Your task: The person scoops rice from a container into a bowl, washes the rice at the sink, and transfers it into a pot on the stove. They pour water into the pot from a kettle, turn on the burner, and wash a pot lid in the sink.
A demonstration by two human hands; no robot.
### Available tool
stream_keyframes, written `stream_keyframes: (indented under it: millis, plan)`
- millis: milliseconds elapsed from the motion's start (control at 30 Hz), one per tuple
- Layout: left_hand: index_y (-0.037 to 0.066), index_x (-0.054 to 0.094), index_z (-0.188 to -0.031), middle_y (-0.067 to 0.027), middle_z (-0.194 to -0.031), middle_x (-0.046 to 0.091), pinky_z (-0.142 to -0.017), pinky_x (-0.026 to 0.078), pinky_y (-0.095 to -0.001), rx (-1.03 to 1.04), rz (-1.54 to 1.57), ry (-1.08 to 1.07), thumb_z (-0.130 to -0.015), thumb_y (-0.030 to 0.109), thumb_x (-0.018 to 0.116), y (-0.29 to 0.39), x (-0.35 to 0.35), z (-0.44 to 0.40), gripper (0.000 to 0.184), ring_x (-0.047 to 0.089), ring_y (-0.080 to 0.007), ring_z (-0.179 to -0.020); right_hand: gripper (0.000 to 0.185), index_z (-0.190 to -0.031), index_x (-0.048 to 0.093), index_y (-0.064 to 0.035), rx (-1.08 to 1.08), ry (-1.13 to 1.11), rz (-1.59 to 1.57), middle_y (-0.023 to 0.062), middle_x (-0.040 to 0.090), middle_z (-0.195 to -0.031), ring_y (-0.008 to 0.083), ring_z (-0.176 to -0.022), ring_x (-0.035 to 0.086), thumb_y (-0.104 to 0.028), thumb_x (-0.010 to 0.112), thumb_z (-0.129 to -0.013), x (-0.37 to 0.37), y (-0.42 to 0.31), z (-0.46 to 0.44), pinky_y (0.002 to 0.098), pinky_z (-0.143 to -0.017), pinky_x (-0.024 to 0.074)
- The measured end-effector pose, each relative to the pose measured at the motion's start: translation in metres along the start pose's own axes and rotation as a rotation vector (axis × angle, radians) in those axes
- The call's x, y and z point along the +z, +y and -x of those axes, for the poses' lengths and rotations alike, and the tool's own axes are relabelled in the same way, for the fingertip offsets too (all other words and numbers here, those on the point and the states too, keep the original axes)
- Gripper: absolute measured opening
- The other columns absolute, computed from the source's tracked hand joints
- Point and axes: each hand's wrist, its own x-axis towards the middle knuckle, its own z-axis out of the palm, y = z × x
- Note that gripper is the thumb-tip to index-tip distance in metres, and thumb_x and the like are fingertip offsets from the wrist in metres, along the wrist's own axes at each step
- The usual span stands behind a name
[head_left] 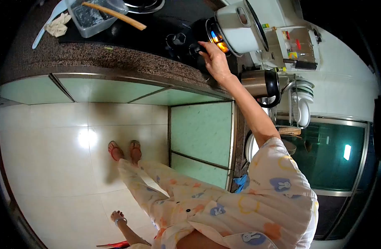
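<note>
I see the right hand (216, 62), thumb and fingers closed on a knob (194, 49). At 2 o'clock from it, a flame (219, 42) burns under the pot (237, 31). The left hand (118, 216) hangs at 7 o'clock, fingers half-curled; I cannot tell if it holds anything.

The pot (234, 35) is white with a dark rim, above flames (218, 41) of blue and orange. The knob (194, 49) and stovetop (165, 25) are black, the counter (132, 60) speckled brown. A light tan stick (115, 15) and a pale blue utensil (49, 25) show at the upper left. The kettle (253, 83) is silver-brown with black trim. Cabinet panels (201, 137) are pale, mottled green; floor tiles (45, 162) are cream. The off-white clothing (248, 203) carries blue patches with white rabbits, orange blotches and yellow outlines; the sandals (115, 154) have red straps.
</note>
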Motion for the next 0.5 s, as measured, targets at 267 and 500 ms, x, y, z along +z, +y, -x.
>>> stream_keyframes:
  millis: [267, 500]
  plan:
    - [0.007, 0.056, -0.109, -0.0109, -0.09, 0.068, -0.051, 0.051, -0.0299, 0.102, 0.067, -0.34, -0.095, 0.021, 0.053, 0.043, 0.054, 0.098, 0.02, 0.063, -0.0202, -0.065, 0.048, -0.129, 0.049, -0.0033, -0.049, 0.078, -0.031, 0.0212, 0.05, -0.129, 0.0389, -0.121, 0.048, 0.003, 0.06, -0.083, -0.034, -0.041, 0.035, 0.0426, -0.1, 0.0415]
    - [0.007, 0.058, -0.105, -0.0118, -0.088, 0.068, -0.053, 0.051, -0.032, 0.555, -0.046, -0.601, -0.092, 0.021, 0.06, 0.08, 0.11, 0.108, 0.019, 0.064, -0.0224, -0.068, 0.036, -0.122, 0.054, -0.0017, 0.031, -0.046, -0.068, 0.019, 0.052, -0.125, 0.0379, -0.117, 0.05, 0.0, 0.058, -0.086, -0.068, -0.054, 0.118, 0.0431, -0.099, 0.0439]
